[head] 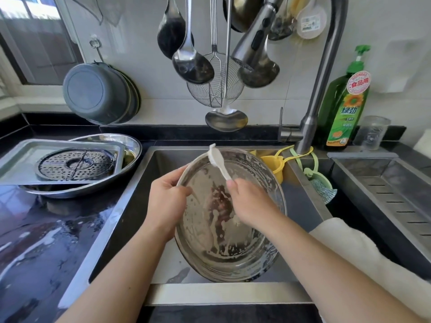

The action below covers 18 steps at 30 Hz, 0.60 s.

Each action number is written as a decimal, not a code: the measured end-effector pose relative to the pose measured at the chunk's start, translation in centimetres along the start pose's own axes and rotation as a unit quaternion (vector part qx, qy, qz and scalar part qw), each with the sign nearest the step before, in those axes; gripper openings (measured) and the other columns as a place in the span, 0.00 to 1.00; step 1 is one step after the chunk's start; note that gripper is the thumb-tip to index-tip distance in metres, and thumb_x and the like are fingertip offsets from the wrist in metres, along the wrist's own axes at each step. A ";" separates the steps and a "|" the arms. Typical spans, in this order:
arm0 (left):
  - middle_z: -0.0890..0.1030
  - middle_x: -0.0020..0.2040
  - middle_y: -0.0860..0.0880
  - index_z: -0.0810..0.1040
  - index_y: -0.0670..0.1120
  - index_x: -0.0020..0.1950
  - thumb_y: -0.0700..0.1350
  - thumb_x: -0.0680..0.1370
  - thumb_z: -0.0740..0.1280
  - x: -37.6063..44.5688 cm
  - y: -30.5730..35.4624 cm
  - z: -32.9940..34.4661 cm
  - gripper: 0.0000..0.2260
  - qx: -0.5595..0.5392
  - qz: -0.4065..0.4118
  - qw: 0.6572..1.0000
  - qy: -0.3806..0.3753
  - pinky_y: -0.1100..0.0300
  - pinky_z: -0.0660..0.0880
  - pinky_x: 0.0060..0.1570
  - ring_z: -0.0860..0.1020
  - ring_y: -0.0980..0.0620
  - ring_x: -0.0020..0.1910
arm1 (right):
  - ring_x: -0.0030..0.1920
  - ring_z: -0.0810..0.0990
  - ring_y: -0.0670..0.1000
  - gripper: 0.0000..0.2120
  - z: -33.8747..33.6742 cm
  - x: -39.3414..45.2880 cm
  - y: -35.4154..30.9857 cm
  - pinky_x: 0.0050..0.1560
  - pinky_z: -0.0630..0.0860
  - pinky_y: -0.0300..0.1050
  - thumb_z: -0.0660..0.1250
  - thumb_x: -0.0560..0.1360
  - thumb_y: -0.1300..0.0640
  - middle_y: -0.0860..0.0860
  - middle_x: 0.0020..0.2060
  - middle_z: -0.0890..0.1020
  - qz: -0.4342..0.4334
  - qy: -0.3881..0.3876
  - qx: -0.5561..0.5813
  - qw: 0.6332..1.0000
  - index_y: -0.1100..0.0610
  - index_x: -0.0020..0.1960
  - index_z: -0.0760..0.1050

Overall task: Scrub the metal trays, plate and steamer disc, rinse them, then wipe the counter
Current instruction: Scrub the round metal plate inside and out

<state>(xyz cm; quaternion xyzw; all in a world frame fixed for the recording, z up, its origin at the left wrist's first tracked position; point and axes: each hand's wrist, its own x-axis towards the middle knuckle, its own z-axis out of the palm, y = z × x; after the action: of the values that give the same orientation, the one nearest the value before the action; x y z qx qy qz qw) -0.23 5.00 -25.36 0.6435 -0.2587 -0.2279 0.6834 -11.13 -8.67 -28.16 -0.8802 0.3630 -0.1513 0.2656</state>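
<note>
A round metal plate [224,248], streaked with suds, is tilted over the sink [144,183]. My left hand [166,201] grips its left rim. My right hand [250,203] holds a white brush [217,159] by the handle, its head against the plate's upper rim. On the counter to the left a perforated steamer disc [74,163] lies on a rectangular metal tray [21,157], which rests on a round metal tray [130,145].
The wet black counter [35,229] lies left of the sink. A faucet [324,73] and green dish soap bottle [342,108] stand behind. Ladles and a wire skimmer [214,89] hang overhead. A white cloth [363,250] drapes the sink's right edge.
</note>
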 end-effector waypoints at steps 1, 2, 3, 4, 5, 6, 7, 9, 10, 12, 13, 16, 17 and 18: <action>0.88 0.49 0.53 0.87 0.57 0.56 0.23 0.74 0.61 0.0 0.0 -0.1 0.31 -0.001 -0.002 1.000 0.005 0.64 0.80 0.39 0.86 0.56 0.48 | 0.35 0.74 0.51 0.22 -0.3 0.4 0.5 0.34 0.72 0.48 0.46 0.86 0.44 0.51 0.38 0.76 0.018 0.011 -0.004 1.000 0.55 0.49 0.73; 0.88 0.49 0.53 0.87 0.58 0.55 0.23 0.74 0.61 0.1 0.0 -0.1 0.31 -0.004 -0.005 1.000 0.011 0.64 0.80 0.38 0.86 0.56 0.48 | 0.37 0.76 0.53 0.24 -0.7 0.8 1.2 0.37 0.73 0.51 0.46 0.87 0.45 0.52 0.39 0.76 0.044 0.021 -0.010 0.999 0.58 0.50 0.73; 0.88 0.49 0.53 0.87 0.59 0.54 0.24 0.74 0.61 0.2 0.1 -0.2 0.31 -0.009 -0.009 1.000 0.018 0.64 0.80 0.38 0.86 0.55 0.48 | 0.42 0.78 0.55 0.24 -1.3 1.2 1.7 0.41 0.73 0.51 0.45 0.87 0.46 0.54 0.41 0.76 0.074 0.024 -0.014 0.997 0.60 0.50 0.73; 0.88 0.49 0.54 0.87 0.59 0.53 0.24 0.74 0.61 0.3 0.1 -0.3 0.31 -0.013 -0.010 1.000 0.023 0.63 0.80 0.37 0.86 0.54 0.48 | 0.48 0.78 0.58 0.24 -1.7 1.4 2.1 0.45 0.72 0.50 0.44 0.87 0.46 0.55 0.44 0.76 0.106 0.019 -0.014 0.994 0.61 0.50 0.72; 0.88 0.48 0.54 0.87 0.59 0.53 0.24 0.74 0.61 0.4 0.1 -0.4 0.31 -0.015 -0.009 1.000 0.026 0.64 0.80 0.37 0.86 0.55 0.48 | 0.51 0.78 0.60 0.24 -2.1 1.6 2.3 0.46 0.72 0.50 0.43 0.87 0.46 0.56 0.45 0.75 0.131 0.012 -0.012 0.991 0.61 0.51 0.71; 0.88 0.48 0.54 0.87 0.59 0.53 0.23 0.74 0.61 0.3 0.2 -0.4 0.31 -0.015 -0.006 1.000 0.026 0.64 0.80 0.37 0.86 0.55 0.47 | 0.50 0.78 0.60 0.23 -2.2 1.6 2.3 0.46 0.71 0.50 0.44 0.87 0.46 0.57 0.46 0.75 0.147 -0.002 -0.012 0.989 0.60 0.52 0.71; 0.88 0.49 0.54 0.87 0.59 0.54 0.23 0.74 0.61 0.3 0.3 -0.4 0.31 -0.014 -0.003 1.000 0.025 0.64 0.80 0.37 0.86 0.56 0.48 | 0.48 0.77 0.59 0.23 -2.1 1.3 2.0 0.45 0.72 0.49 0.44 0.87 0.46 0.57 0.46 0.76 0.148 -0.023 -0.013 0.989 0.60 0.54 0.72; 0.88 0.50 0.54 0.87 0.59 0.54 0.24 0.74 0.61 0.1 0.3 -0.4 0.31 -0.012 0.005 1.000 0.025 0.63 0.80 0.39 0.85 0.56 0.49 | 0.42 0.78 0.55 0.23 -1.3 0.4 0.8 0.40 0.73 0.48 0.46 0.87 0.46 0.55 0.44 0.78 0.115 -0.084 -0.023 0.990 0.59 0.60 0.75; 0.88 0.50 0.54 0.87 0.59 0.54 0.24 0.74 0.62 0.1 0.3 -0.4 0.31 -0.017 0.007 1.000 0.026 0.62 0.80 0.39 0.85 0.56 0.49 | 0.38 0.76 0.52 0.23 -0.8 -0.2 0.3 0.36 0.71 0.46 0.47 0.87 0.46 0.53 0.41 0.77 0.092 -0.118 -0.029 0.988 0.58 0.59 0.75; 0.88 0.49 0.53 0.87 0.58 0.52 0.24 0.75 0.62 0.1 0.2 -0.4 0.30 -0.031 0.004 0.999 0.021 0.62 0.81 0.38 0.86 0.56 0.47 | 0.33 0.72 0.49 0.22 -0.3 -0.9 -0.2 0.32 0.67 0.45 0.48 0.87 0.44 0.51 0.37 0.74 0.052 -0.158 -0.031 0.986 0.57 0.53 0.75; 0.88 0.49 0.52 0.88 0.58 0.52 0.24 0.75 0.62 0.2 0.2 -0.3 0.29 -0.034 0.002 0.999 0.018 0.62 0.81 0.38 0.86 0.55 0.47 | 0.33 0.72 0.49 0.22 -0.3 -0.5 -0.1 0.33 0.67 0.45 0.48 0.87 0.44 0.51 0.37 0.75 0.048 -0.156 -0.035 0.986 0.56 0.51 0.75; 0.88 0.50 0.52 0.87 0.57 0.55 0.23 0.74 0.61 0.2 0.0 -0.2 0.30 -0.022 0.010 1.000 0.005 0.61 0.81 0.41 0.86 0.54 0.50 | 0.40 0.76 0.53 0.24 -1.1 0.9 0.9 0.42 0.75 0.47 0.47 0.86 0.44 0.54 0.45 0.80 0.102 -0.066 -0.054 0.991 0.58 0.55 0.76; 0.88 0.51 0.53 0.87 0.57 0.56 0.24 0.74 0.61 0.2 0.0 -0.1 0.31 -0.012 0.018 1.000 -0.002 0.60 0.81 0.43 0.86 0.54 0.51 | 0.39 0.76 0.52 0.24 -1.0 0.8 0.8 0.39 0.75 0.46 0.46 0.86 0.43 0.54 0.45 0.80 0.109 -0.054 -0.052 0.991 0.57 0.55 0.76; 0.88 0.51 0.52 0.87 0.57 0.57 0.24 0.74 0.61 0.2 0.0 0.0 0.31 -0.006 0.029 1.000 -0.010 0.59 0.81 0.46 0.85 0.54 0.52 | 0.34 0.74 0.50 0.23 -0.7 0.3 0.4 0.32 0.73 0.43 0.47 0.86 0.43 0.52 0.41 0.79 0.099 -0.067 -0.034 0.992 0.56 0.52 0.75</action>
<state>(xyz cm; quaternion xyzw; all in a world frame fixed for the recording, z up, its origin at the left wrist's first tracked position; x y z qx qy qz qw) -0.09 4.90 -25.32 0.6296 -0.2824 -0.2160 0.6908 -11.46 -9.42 -27.84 -0.8565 0.4351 -0.0527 0.2726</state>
